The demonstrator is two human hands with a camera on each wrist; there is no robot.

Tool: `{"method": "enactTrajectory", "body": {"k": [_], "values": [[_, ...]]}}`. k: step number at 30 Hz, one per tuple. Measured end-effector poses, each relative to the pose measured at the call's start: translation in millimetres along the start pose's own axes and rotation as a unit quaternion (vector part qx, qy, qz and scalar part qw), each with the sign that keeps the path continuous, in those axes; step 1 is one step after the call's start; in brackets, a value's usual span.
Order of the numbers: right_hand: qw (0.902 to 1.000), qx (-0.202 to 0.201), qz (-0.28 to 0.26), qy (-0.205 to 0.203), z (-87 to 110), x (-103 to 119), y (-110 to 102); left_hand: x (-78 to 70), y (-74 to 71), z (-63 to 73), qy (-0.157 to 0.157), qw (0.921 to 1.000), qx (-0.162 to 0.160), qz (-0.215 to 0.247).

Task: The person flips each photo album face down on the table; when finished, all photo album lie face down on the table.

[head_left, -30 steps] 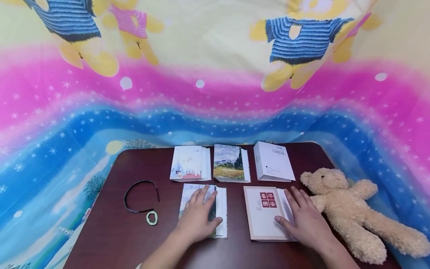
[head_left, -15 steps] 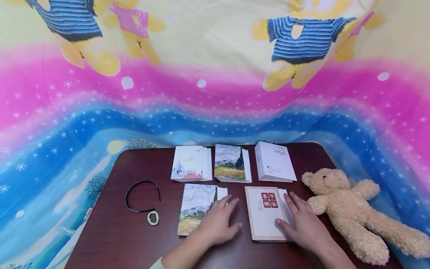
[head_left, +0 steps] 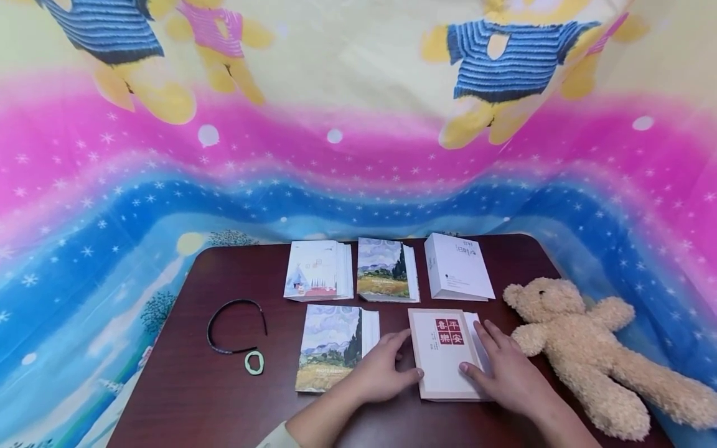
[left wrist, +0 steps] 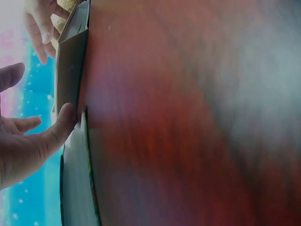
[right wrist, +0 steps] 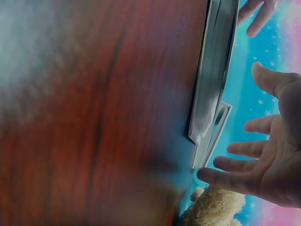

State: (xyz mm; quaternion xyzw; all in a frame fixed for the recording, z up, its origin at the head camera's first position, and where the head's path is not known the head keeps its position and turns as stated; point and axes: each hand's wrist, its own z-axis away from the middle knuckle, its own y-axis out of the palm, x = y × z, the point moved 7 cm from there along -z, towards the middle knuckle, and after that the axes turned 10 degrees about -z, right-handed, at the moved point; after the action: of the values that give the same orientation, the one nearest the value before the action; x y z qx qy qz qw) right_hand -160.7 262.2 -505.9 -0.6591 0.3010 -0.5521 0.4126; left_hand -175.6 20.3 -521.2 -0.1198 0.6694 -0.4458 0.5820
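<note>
A white photo album point(head_left: 442, 370) with a beige border and red square characters lies at the front right of the table. My left hand point(head_left: 383, 372) is at its left edge, thumb and fingers apart. On the other side, my right hand point(head_left: 508, 376) hovers over the right edge, fingers spread and thumb above the cover. The right wrist view shows those fingers point(right wrist: 249, 149) extended, holding nothing. A landscape-covered photo album point(head_left: 329, 348) lies just left of my left hand. In the left wrist view, the left thumb point(left wrist: 59, 129) overlaps the white album's spine point(left wrist: 70, 75).
Three more albums line the back: one with a tent picture point(head_left: 310, 270), a landscape one point(head_left: 381, 270) and a plain white one point(head_left: 459, 267). A teddy bear point(head_left: 577, 348) lies at right. A black headband point(head_left: 210, 330) and green hair tie point(head_left: 254, 363) are at left.
My left hand has moved right, off the front landscape album and over to the white album's left edge. My right hand stays nearly where it was.
</note>
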Motion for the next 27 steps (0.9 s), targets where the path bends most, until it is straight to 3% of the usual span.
{"method": "enactTrajectory", "body": {"k": [5, 10, 14, 27], "values": [[0.9995, 0.009, -0.029, 0.007, -2.3, -5.7, -0.5, -0.9, 8.1, -3.8, -0.023, 0.9962, 0.001, 0.084], [0.9975, 0.014, -0.068, 0.013, -3.6, -11.6, -0.1, -0.5, 14.5, -6.6, -0.048, 0.9871, 0.004, 0.152], [0.9955, 0.017, -0.093, 0.014, -5.0, -12.5, -1.0, -2.6, 18.5, -7.7, -0.049, 0.9793, 0.008, 0.196], [0.9926, 0.03, -0.108, 0.046, -8.3, -20.8, 0.3, -7.2, 25.0, -10.8, -0.072, 0.9774, 0.012, 0.199]]}}
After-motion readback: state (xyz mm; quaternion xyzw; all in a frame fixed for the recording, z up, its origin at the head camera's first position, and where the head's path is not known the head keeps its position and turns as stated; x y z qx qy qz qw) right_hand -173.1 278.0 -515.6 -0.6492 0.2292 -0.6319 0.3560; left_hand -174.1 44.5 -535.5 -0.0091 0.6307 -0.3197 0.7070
